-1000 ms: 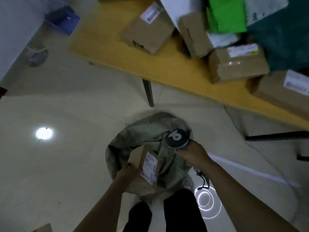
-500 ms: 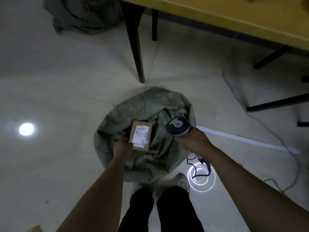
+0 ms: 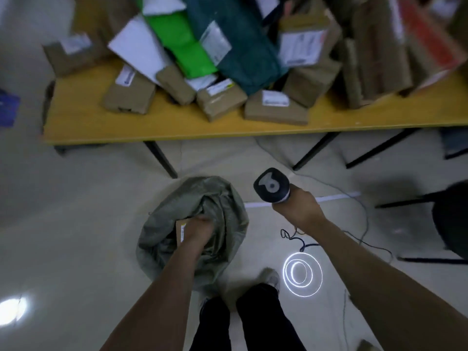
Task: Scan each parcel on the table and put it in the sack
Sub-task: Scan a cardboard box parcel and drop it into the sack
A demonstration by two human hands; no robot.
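— Where's the parcel [image 3: 180,230]?

— Down in the mouth of the grey-green sack [image 3: 162,224] on the floor. It's a small brown box with its label edge showing. The left hand [image 3: 198,228] is curled over it (blurred, but it reads as a grip).

— And the other hand?

— The right hand [image 3: 296,211] is wrapped round the scanner [image 3: 272,184], held beside the sack and clear of it.

— And the table?

— The yellow table [image 3: 152,125] beyond carries heaped brown boxes [image 3: 129,95], a green mailer [image 3: 184,46] and a teal bag [image 3: 243,51].
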